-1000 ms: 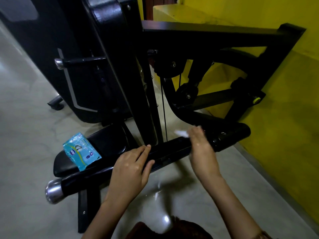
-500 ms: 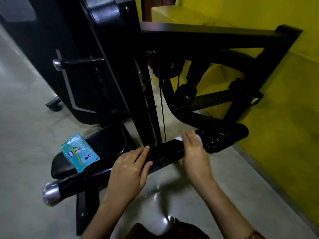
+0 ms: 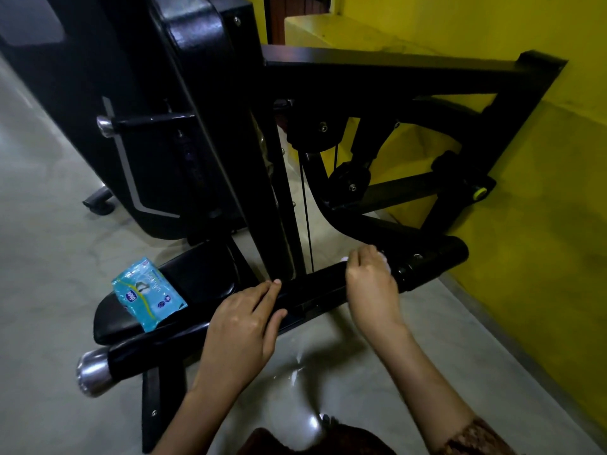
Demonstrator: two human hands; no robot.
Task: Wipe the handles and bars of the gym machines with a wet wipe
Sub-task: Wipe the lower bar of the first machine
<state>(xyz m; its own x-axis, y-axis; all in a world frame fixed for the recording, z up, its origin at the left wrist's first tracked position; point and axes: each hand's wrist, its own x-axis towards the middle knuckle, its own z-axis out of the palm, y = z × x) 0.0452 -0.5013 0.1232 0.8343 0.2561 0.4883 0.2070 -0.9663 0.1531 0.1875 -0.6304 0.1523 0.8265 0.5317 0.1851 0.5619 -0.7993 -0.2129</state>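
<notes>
Along the low black bar (image 3: 315,285), a bare stretch lies between the hands; the yellow wall (image 3: 532,231) stands close to its right end. The right hand (image 3: 371,280) curls over the bar, gripping the wet wipe (image 3: 386,261), white showing beyond its fingers. The left hand (image 3: 243,326) rests there with its fingers straight.

Left hand (image 3: 243,326), right hand (image 3: 371,285) bare; brown patterned sleeve (image 3: 476,438), right side; dark maroon garment (image 3: 295,443) below.

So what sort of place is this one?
Probably a gym: a black machine frame with a cable, a padded seat, and the bar where the right hand holds a wet wipe.
</notes>
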